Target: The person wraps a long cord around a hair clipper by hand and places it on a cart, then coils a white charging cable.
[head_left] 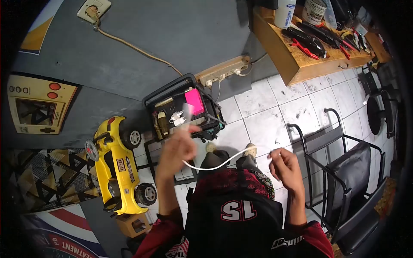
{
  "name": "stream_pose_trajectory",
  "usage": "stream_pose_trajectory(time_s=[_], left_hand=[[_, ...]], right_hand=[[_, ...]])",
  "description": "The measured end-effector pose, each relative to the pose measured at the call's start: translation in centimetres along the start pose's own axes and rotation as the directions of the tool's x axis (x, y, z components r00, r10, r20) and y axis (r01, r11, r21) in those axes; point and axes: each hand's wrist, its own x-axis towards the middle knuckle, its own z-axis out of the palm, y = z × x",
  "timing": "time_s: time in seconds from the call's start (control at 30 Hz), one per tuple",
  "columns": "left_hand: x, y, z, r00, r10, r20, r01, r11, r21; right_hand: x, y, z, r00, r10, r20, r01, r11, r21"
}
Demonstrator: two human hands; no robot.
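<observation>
My left hand, blurred, is curled in front of the black cart, with a white cable coming out beneath it. A pale, smeared flat piece shows just above its fingers. From there the cable sags across my lap and rises toward my right hand, fading out short of the fingertips. The right fingers are pinched together; I cannot tell what is in them. Behind my left hand, the cart carries a bright pink box, a white charger plug and a dark bottle-like item.
A yellow toy car stands left of the cart. At right is a black metal-framed chair. The wooden counter at upper right holds hair clippers and bottles. A power strip with plugs is fixed along the wall.
</observation>
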Motion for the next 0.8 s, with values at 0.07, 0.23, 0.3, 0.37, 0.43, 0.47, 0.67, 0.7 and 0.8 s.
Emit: stream_pose_trajectory(time_s=[0.07, 0.23, 0.3, 0.37, 0.43, 0.47, 0.67, 0.7, 0.8], left_hand=[[-0.6, -1.9, 2.9, 0.992, -0.002, 0.13, 0.008, 0.999, -0.04], [-2.1, -1.9, 4.6, 0.996, -0.023, 0.087, 0.016, 0.996, 0.085], [-3.2, -1.6, 4.2, 0.991, -0.135, 0.018, 0.135, 0.991, -0.005], [-3.9, -2.2, 2.5, 0.996, -0.054, -0.069, 0.063, 0.987, 0.146], [-4.3, -5.1, 0.0, 0.941, 0.228, -0.25, -0.089, 0.88, 0.467], [-4.0, -6.8, -1.1, 0.805, 0.499, -0.32, -0.179, 0.719, 0.672], [-9.6, -7.1, -3.7, 0.908, 0.042, 0.418, 0.139, 0.909, -0.393], [-10.1, -7.4, -3.1, 0.907, 0.257, 0.334, -0.091, 0.893, -0.442], [-11.5, -7.1, -0.6, 0.891, 0.451, -0.055, -0.415, 0.758, -0.503]], right_hand=[[0.5, 0.6, 1.6, 0.997, -0.028, -0.069, 0.031, 0.998, 0.046], [0.0, 0.6, 5.1, 0.994, -0.046, -0.099, 0.055, 0.995, 0.083], [-0.6, 0.5, 6.9, 0.97, -0.206, -0.133, 0.189, 0.973, -0.131], [-1.3, 0.0, 8.1, 0.907, -0.415, -0.076, 0.374, 0.875, -0.307], [-2.7, -1.4, 9.5, 0.805, -0.592, 0.044, 0.539, 0.697, -0.473], [-3.5, -1.9, 10.1, 0.772, -0.627, 0.104, 0.585, 0.638, -0.501], [-5.0, -0.1, 16.1, 0.749, -0.66, -0.063, 0.601, 0.716, -0.354], [-5.2, 0.5, 17.6, 0.788, -0.603, -0.122, 0.566, 0.789, -0.238], [-6.1, 2.2, 22.4, 0.843, -0.482, -0.239, 0.488, 0.872, -0.035]])
